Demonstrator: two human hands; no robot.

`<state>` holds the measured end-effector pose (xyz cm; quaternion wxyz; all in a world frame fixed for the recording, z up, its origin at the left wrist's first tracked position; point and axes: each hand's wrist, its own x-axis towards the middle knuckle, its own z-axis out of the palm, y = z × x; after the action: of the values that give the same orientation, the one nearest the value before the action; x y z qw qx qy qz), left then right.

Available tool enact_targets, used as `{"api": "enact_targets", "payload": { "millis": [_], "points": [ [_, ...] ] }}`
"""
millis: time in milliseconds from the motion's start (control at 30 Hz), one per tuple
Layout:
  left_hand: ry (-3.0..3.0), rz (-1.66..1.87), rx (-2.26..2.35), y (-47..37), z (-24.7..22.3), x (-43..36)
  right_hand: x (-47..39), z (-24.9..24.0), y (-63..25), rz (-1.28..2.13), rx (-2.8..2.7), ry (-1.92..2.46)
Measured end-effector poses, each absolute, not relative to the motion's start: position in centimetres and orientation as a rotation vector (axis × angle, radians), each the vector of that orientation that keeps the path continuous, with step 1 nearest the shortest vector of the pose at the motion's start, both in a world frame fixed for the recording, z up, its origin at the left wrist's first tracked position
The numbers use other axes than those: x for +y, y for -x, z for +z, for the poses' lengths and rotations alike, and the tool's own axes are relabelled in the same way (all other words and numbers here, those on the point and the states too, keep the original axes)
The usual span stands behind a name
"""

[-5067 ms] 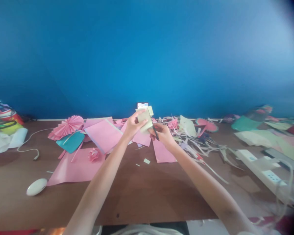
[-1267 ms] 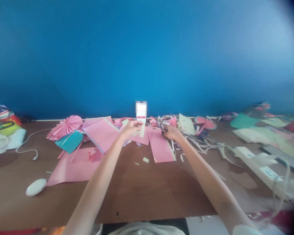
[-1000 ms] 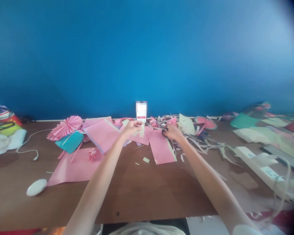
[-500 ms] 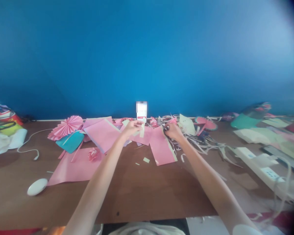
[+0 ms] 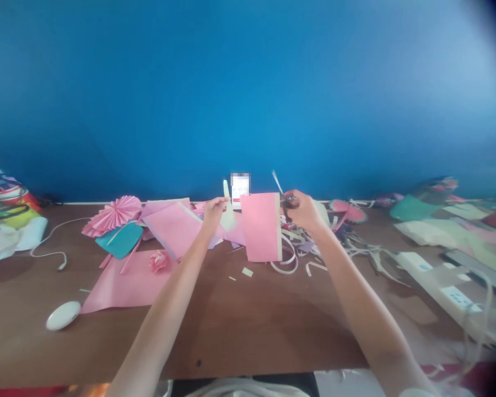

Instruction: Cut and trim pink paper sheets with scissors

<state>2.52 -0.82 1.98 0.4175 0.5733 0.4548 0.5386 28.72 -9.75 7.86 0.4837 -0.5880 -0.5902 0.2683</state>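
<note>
My left hand [image 5: 217,209] is closed on a pale yellow-green strip [image 5: 226,190] that points up beside the lit phone [image 5: 240,190]. The fingers of my right hand [image 5: 300,207] are wrapped round the dark handles of scissors [image 5: 278,182], whose blades point up and to the left. Between my hands a pink paper sheet [image 5: 263,227] with a pale right edge stands almost upright near the scissors; whether a finger touches it cannot be made out. White curled strips [image 5: 287,264] lie just right of the sheet.
Pink sheets [image 5: 124,284], a pleated pink fan [image 5: 116,215] and a teal piece [image 5: 119,240] lie at left, with a white oval object [image 5: 63,316] in front. A power strip [image 5: 442,286] and green papers [image 5: 442,231] are at right. A blue wall [image 5: 248,99] rises behind.
My right hand has lifted slightly and moved right, with the scissors now pointing up. The pink sheet has risen and swung more upright. My left hand has shifted left with the strip.
</note>
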Motion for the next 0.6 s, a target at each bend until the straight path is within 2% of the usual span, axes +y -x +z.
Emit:
{"api": "enact_targets", "payload": {
  "millis": [100, 200, 300, 433, 600],
  "points": [
    [-1.514, 1.260, 1.049, -2.8, 2.5, -1.4, -10.3, 8.8, -28.4, 0.759, -1.300, 1.322],
    [-1.605, 0.990, 0.766, -3.1, 3.4, -2.6, -10.3, 8.7, -28.2, 0.847, -1.154, 1.251],
    [-1.731, 0.818, 0.702, -3.3, 4.0, -3.5, -9.8, 8.1, -28.1, 0.897, -1.036, 1.200],
    [-1.877, 0.690, 0.797, -3.3, 4.0, -3.4, -9.2, 7.2, -28.2, 0.921, -1.000, 1.214],
    [-1.940, 0.823, 1.095, -1.1, 4.9, -2.4, -8.6, 6.4, -28.7, 0.798, -1.172, 1.459]
  ]
}}
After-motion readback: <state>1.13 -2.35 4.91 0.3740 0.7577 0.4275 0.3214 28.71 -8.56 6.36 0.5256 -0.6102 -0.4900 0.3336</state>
